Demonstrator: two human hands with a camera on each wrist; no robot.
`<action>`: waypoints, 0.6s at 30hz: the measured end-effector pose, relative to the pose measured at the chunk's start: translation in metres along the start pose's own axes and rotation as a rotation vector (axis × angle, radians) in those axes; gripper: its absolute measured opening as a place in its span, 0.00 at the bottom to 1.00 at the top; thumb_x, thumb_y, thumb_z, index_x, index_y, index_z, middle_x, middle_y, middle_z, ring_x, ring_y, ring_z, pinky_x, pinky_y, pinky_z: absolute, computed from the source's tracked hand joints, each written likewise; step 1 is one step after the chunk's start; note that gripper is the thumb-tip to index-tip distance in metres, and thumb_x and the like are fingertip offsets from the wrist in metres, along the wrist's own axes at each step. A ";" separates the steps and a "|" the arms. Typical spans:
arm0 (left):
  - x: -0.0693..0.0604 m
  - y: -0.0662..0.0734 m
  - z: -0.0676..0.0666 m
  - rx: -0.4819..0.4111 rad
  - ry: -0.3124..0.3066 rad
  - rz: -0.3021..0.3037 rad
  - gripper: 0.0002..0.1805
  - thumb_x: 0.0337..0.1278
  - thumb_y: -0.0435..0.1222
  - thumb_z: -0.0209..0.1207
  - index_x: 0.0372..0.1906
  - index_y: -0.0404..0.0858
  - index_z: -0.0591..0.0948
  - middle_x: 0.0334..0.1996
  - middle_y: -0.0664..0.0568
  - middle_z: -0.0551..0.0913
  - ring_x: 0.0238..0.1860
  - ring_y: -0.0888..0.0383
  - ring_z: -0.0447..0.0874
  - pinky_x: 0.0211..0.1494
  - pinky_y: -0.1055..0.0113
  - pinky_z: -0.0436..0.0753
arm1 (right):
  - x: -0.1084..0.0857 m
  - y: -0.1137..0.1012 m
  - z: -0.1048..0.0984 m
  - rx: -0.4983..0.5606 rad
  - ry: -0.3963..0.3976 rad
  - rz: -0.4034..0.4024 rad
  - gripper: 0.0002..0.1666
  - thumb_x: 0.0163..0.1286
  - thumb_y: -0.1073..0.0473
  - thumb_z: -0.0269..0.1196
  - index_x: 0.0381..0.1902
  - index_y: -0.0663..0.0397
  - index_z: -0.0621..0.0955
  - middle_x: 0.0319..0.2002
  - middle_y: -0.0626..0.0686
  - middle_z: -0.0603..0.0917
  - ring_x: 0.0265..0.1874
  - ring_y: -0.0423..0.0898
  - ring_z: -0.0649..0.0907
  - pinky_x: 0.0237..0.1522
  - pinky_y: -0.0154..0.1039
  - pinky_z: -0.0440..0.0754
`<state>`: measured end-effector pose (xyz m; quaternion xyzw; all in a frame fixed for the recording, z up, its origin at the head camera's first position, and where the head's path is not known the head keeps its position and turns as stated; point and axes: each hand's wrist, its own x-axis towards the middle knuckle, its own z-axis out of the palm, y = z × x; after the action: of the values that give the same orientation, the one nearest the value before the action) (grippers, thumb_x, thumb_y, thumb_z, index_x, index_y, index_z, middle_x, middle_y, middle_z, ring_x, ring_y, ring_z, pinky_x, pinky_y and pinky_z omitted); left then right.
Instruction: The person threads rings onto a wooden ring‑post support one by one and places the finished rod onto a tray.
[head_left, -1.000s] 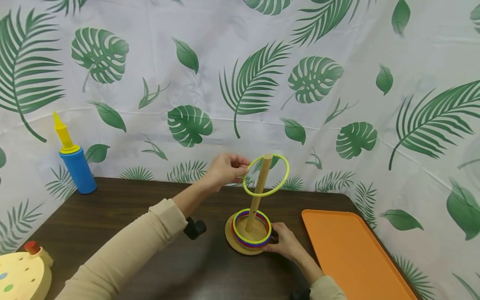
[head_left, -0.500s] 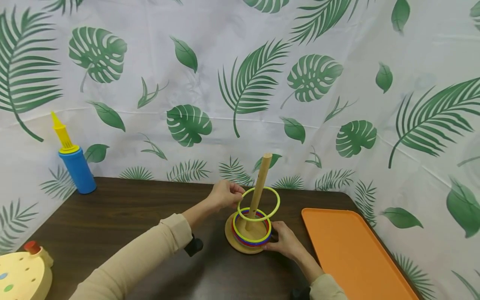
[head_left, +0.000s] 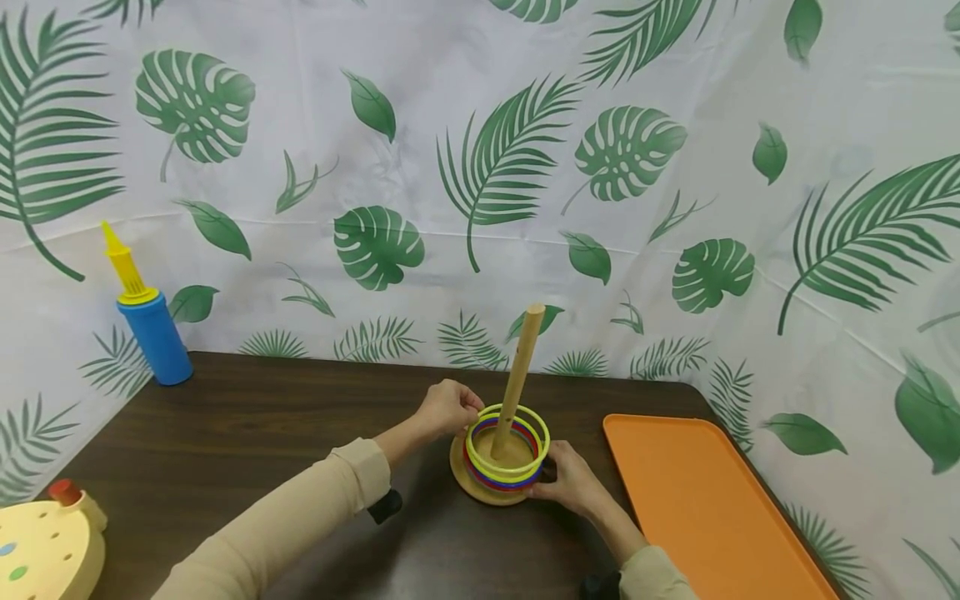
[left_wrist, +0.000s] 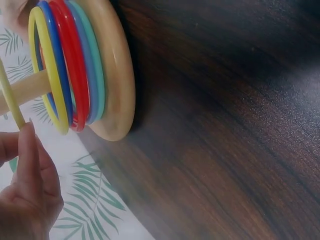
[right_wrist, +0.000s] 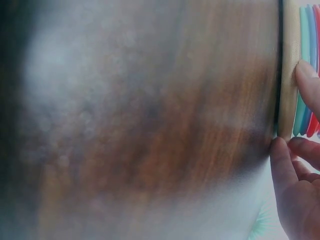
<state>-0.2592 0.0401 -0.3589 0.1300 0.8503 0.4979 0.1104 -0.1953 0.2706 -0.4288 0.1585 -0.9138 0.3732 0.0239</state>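
Note:
My left hand (head_left: 447, 406) pinches a yellow ring (left_wrist: 9, 95) between thumb and fingertips. That ring encircles the lower part of the wooden post (head_left: 521, 358), slightly above the stacked rings. A second yellow ring (left_wrist: 55, 75) tops the stack on the stand's round base (left_wrist: 119, 75); below it lie a blue ring (left_wrist: 59, 55), red rings (left_wrist: 75, 65) and bluish and teal rings (left_wrist: 96, 60). At the right side of the stand, my right hand (head_left: 573, 483) grips the base edge, its thumb (right_wrist: 307, 80) lying across the base and lowest rings.
An orange tray (head_left: 697, 492) lies to the right on the dark wood table (head_left: 300, 400). A blue and yellow hand pump (head_left: 155, 333) stands at the back left. At the front left is a cream round toy (head_left: 52, 550) with a red knob. A leaf-print cloth (head_left: 480, 167) hangs behind.
My left hand has lowered the yellow ring along the post, from around its top to just above the stack. The right hand stays at the base.

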 end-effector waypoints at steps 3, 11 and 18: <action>0.001 0.000 0.001 0.006 0.002 -0.013 0.09 0.45 0.21 0.56 0.31 0.30 0.84 0.26 0.48 0.81 0.19 0.62 0.77 0.25 0.68 0.85 | -0.001 0.001 0.000 -0.018 0.031 -0.063 0.31 0.45 0.54 0.76 0.46 0.61 0.80 0.44 0.58 0.76 0.48 0.56 0.74 0.48 0.52 0.80; 0.001 -0.003 0.004 0.052 0.021 -0.015 0.09 0.43 0.21 0.56 0.29 0.31 0.84 0.26 0.48 0.81 0.18 0.61 0.76 0.27 0.64 0.86 | -0.002 -0.001 0.000 -0.039 0.042 -0.061 0.28 0.43 0.55 0.77 0.42 0.61 0.81 0.42 0.56 0.77 0.46 0.54 0.75 0.47 0.50 0.80; 0.001 -0.003 0.005 0.060 0.035 0.002 0.10 0.41 0.21 0.56 0.29 0.31 0.84 0.23 0.49 0.81 0.16 0.61 0.75 0.27 0.62 0.86 | 0.000 -0.004 0.000 -0.043 0.008 0.006 0.31 0.43 0.59 0.77 0.46 0.63 0.80 0.46 0.58 0.76 0.50 0.55 0.74 0.50 0.45 0.80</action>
<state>-0.2591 0.0433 -0.3643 0.1256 0.8665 0.4745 0.0909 -0.1937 0.2685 -0.4259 0.1536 -0.9220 0.3541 0.0296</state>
